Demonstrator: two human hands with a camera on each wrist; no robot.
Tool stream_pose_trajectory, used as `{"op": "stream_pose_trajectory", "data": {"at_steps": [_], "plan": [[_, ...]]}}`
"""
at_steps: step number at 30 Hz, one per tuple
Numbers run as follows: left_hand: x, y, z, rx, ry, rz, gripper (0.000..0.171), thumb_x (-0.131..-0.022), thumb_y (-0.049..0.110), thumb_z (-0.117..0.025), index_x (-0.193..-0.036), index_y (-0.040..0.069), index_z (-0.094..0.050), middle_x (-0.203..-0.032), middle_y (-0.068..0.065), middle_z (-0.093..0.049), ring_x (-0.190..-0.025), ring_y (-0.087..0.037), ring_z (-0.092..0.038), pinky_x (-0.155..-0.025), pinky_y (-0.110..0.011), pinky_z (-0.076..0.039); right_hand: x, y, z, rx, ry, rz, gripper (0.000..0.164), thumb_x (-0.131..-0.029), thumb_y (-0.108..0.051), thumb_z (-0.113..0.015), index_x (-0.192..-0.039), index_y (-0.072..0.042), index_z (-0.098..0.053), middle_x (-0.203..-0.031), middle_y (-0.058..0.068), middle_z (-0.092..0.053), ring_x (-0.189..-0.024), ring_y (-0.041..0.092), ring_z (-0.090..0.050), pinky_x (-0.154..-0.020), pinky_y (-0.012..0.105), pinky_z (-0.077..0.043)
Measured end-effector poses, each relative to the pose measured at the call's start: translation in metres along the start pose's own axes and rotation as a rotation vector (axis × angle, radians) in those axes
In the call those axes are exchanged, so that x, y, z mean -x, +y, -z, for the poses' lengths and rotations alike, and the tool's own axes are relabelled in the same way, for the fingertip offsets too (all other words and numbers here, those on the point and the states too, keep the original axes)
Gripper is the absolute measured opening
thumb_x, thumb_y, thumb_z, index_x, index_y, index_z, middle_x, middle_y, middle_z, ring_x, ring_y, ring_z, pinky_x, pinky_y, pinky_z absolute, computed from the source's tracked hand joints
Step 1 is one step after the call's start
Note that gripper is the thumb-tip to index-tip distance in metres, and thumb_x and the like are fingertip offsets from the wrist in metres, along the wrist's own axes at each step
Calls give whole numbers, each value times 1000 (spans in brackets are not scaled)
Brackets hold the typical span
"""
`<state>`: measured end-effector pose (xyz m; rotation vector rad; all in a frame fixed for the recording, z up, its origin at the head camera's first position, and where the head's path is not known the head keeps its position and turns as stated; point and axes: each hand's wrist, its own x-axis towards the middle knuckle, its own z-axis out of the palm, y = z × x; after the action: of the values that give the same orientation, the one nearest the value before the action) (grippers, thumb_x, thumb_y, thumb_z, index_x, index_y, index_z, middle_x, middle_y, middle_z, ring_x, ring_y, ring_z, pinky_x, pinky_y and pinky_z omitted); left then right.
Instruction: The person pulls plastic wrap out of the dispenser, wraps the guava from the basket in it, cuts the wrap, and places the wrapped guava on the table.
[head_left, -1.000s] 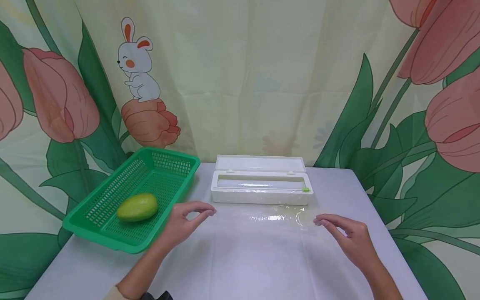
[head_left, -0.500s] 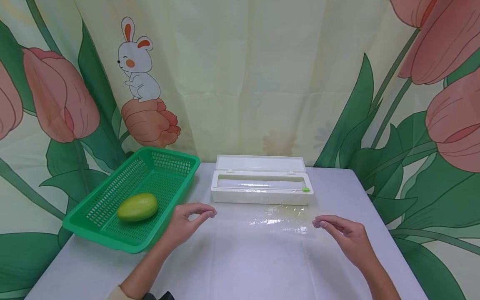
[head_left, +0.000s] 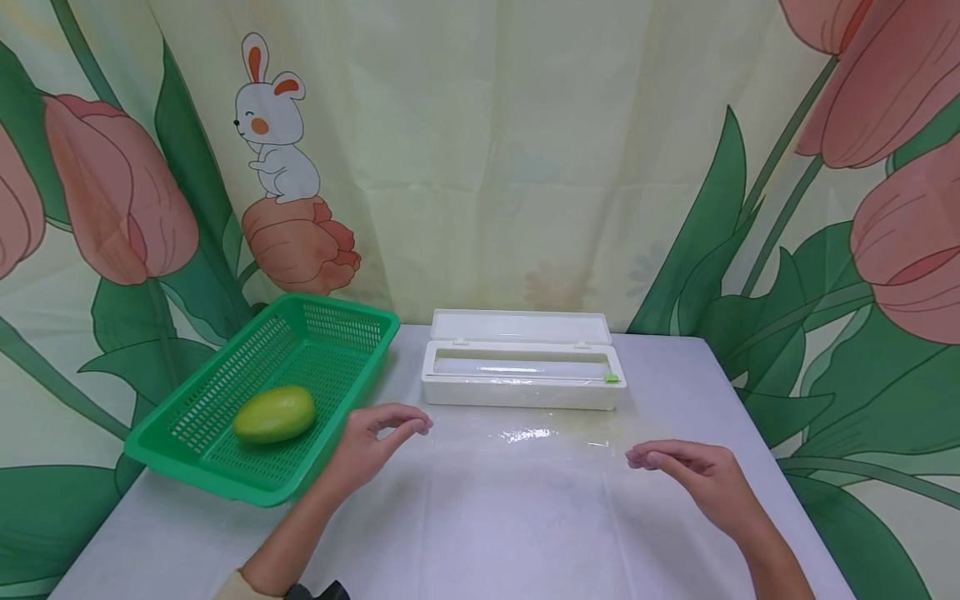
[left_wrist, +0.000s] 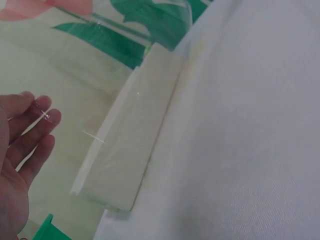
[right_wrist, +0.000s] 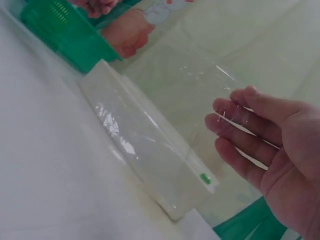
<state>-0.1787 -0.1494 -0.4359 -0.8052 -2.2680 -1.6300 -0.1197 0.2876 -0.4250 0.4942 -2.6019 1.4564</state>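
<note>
Between my two hands stretches a sheet of clear plastic wrap [head_left: 528, 435], visible mostly by its glints. My left hand [head_left: 367, 443] pinches its left corner between thumb and fingertips, beside the green basket. At the right corner, the thumb and fingers of my right hand [head_left: 705, 479] pinch the film too. Behind the sheet stands a white wrap dispenser box [head_left: 519, 394], lid raised, with the roll [head_left: 525, 367] inside. A small green slide cutter [head_left: 612, 378] sits at the right end of its front rail. In the right wrist view, the film [right_wrist: 150, 145] overlaps the box.
A green perforated basket [head_left: 195, 481] stands on the left of the white-covered table [head_left: 510, 533], holding a yellow-green oval fruit [head_left: 274, 415]. A curtain [head_left: 495, 167] printed with tulips and a rabbit hangs right behind the table's far edge.
My right hand has come slightly down toward me, still pinching the film. Wrinkles and glints near the film's right corner have smoothed out. My left hand has barely moved.
</note>
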Motion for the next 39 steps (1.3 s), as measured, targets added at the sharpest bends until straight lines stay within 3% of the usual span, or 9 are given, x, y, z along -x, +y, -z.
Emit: {"op": "stream_pose_trajectory", "data": {"at_steps": [8, 13, 19, 26, 29, 33, 39], "plan": [[1, -1, -1, -13, 4, -31, 13, -87, 0, -68, -98, 6, -73, -89, -10, -75, -81, -16, -71, -79, -18, -56, 2, 5, 4, -177, -110, 171, 25, -94, 10, -49, -112, 5, -67, -105, 4, -74, -94, 8, -70, -83, 16, -54], [1, -1, -1, -22, 5, -27, 13, -87, 0, -67, -98, 5, -73, -90, -12, -74, -82, -16, -71, -80, -18, -56, 3, 3, 4, -155, -58, 124, 22, -94, 7, -53, -110, 4, -68, -102, -4, -75, -90, 8, -71, -82, 15, -54], [2, -1, 0, -8, 11, -5, 13, -87, 3, -67, -98, 7, -73, -91, -9, -75, -82, -14, -71, -80, -19, -56, 4, 4, 4, -194, 23, 111, 21, -92, 10, -54, -109, 9, -66, -102, -3, -75, -86, 11, -73, -79, 17, -56], [2, -2, 1, -11, 10, -5, 12, -88, 4, -67, -98, 8, -73, -91, -8, -75, -82, -13, -71, -79, -19, -57, 4, 7, 4, -231, -6, 144, 23, -94, 10, -49, -112, 10, -64, -104, -2, -75, -88, 12, -73, -78, 19, -57], [3, -3, 0, 17, 3, -36, 13, -88, -1, -66, -97, 5, -72, -89, -12, -74, -81, -13, -71, -77, -20, -57, 5, 7, 4, -229, -22, 138, 24, -95, 10, -48, -112, 9, -64, -106, -2, -74, -88, 12, -73, -78, 19, -57], [3, -3, 1, 83, -34, -72, 15, -87, -8, -64, -96, 1, -71, -88, -16, -73, -82, -14, -70, -77, -22, -57, 7, 6, 4, -226, -41, 136, 24, -95, 10, -47, -113, 10, -64, -107, -5, -74, -89, 11, -73, -79, 18, -56], [5, -2, 4, 137, -84, -76, 17, -92, -8, -56, -101, -3, -69, -88, -18, -73, -82, -16, -71, -76, -26, -58, 9, 4, 4, -247, -65, 138, 25, -95, 11, -47, -113, 10, -64, -110, -7, -73, -88, 12, -73, -79, 19, -57]]}}
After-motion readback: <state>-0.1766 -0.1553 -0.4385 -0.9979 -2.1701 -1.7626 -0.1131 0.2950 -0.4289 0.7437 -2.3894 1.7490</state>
